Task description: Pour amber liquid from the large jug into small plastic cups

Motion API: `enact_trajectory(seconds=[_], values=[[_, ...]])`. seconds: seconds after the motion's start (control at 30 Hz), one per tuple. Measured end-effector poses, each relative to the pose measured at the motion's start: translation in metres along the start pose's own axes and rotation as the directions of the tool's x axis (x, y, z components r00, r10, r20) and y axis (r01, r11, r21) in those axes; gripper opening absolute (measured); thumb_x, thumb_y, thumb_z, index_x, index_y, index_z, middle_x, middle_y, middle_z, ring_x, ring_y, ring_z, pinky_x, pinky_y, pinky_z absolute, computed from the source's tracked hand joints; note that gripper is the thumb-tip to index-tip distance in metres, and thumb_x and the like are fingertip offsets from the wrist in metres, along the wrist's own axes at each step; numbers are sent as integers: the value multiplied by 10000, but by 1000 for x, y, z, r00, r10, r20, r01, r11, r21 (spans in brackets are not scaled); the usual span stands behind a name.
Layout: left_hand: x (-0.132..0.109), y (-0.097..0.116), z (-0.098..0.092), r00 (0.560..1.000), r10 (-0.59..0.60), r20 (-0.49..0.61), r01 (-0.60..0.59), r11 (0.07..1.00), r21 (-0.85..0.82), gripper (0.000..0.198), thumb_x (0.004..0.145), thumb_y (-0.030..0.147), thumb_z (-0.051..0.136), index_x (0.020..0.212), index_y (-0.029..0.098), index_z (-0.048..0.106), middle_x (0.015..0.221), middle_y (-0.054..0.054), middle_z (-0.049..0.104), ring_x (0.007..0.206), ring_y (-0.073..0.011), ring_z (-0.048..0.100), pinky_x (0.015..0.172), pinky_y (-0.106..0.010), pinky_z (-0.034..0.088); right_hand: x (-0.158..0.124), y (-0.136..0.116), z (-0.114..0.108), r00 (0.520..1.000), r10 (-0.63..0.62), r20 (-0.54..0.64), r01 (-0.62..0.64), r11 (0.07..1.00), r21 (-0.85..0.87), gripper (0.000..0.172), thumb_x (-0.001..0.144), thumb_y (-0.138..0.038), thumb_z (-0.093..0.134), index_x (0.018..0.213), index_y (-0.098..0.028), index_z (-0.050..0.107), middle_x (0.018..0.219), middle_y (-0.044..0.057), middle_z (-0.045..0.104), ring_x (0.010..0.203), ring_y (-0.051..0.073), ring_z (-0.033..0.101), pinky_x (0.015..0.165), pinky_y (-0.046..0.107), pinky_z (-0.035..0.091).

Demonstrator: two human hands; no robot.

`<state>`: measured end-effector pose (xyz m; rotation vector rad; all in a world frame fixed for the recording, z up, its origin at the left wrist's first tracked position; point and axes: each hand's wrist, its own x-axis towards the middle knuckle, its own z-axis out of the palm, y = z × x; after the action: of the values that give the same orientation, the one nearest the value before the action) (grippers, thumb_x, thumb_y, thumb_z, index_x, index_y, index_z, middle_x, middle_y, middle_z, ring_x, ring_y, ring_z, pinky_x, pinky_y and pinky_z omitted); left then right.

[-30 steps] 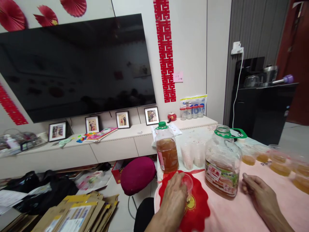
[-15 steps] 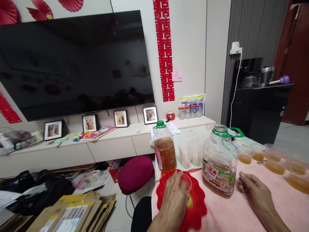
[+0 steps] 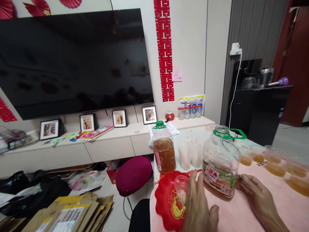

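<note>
On the pink cloth stands a large clear jug with a green collar and handle, its mouth uncapped and amber liquid low inside. My right hand is at the jug's right side, fingers loosely extended, their tips close to or touching it. My left hand is open, fingers stretched, between the jug and a scalloped red tray, covering the tray's right part. A clear plastic cup lies tipped in the tray. Behind it, a second jug of amber liquid has a green cap.
Stacked plastic cups stand between the jugs. Several cups of amber liquid are at the right. A maroon stool and flattened cardboard are at the left, below a low TV cabinet.
My left hand has moved right, off the cup and out of most of the tray, toward the jug. My right hand has moved slightly left to the jug's side.
</note>
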<state>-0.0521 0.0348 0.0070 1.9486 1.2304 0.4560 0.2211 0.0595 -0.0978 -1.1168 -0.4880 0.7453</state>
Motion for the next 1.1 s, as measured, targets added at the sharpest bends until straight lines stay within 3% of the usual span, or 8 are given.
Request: enact_trajectory(seconds=[0.17,0.27,0.4,0.5,0.67,0.9,1.0,1.1], values=[[12,18,22,989,-143,-26,139,983,-118,1061,824,80,679,1729,70,124,1870,-128,15,1761,-280,5,1460,-442,109,-1,0,0,997,-14,79,11,999,31,537,572,-638,1005,932,-274,842,1008,72,857,881,259,797,780,315,680],[19,23,33,984,-176,-34,169,973,-159,1085,833,106,714,1728,42,103,1866,-161,16,1761,-301,28,1459,-443,97,-3,3,0,991,-25,133,21,999,31,592,605,-630,981,1079,-303,844,1178,100,855,1075,334,802,869,378,685],[32,16,50,980,-182,-85,163,968,-192,1115,831,118,734,1727,31,74,1858,-184,21,1757,-307,58,1455,-433,138,-2,10,-2,984,-39,172,43,999,-17,710,597,-658,958,1208,-323,821,1459,112,756,1416,414,646,1027,455,644],[41,12,59,982,-154,-107,131,972,-196,1092,831,102,733,1723,14,108,1852,-196,67,1755,-295,104,1449,-410,179,-3,12,-2,972,-43,229,60,996,-66,749,649,-648,935,1318,-348,778,1605,84,650,1553,404,508,1162,482,554],[46,16,63,982,-145,-121,122,976,-180,1060,882,146,718,1710,-17,77,1845,-206,38,1751,-293,79,1445,-411,172,-11,6,3,935,-49,352,104,985,-138,979,722,-593,913,1601,-381,537,1765,75,454,1623,396,403,1237,559,472],[48,21,51,987,-129,-93,100,959,-266,1101,823,-10,638,1732,31,19,1864,-178,22,1752,-219,74,1439,-329,154,-12,1,8,926,-43,374,141,960,-240,1297,606,-580,981,1703,-321,339,1793,147,385,1636,434,360,1249,562,459],[53,15,55,993,-95,-76,68,950,-306,1132,821,45,666,1741,42,7,1872,-165,29,1752,-213,75,1427,-284,165,-14,0,11,930,-47,366,148,956,-252,1302,589,-534,1004,1698,-342,350,1776,142,421,1618,450,388,1209,552,513],[57,9,61,993,-89,-79,64,959,-277,1176,809,122,714,1745,42,7,1873,-151,19,1748,-208,72,1401,-220,158,-22,-3,19,930,-93,356,181,957,-224,1164,588,-471,1014,1619,-397,480,1685,119,560,1547,484,492,1128,570,587]])
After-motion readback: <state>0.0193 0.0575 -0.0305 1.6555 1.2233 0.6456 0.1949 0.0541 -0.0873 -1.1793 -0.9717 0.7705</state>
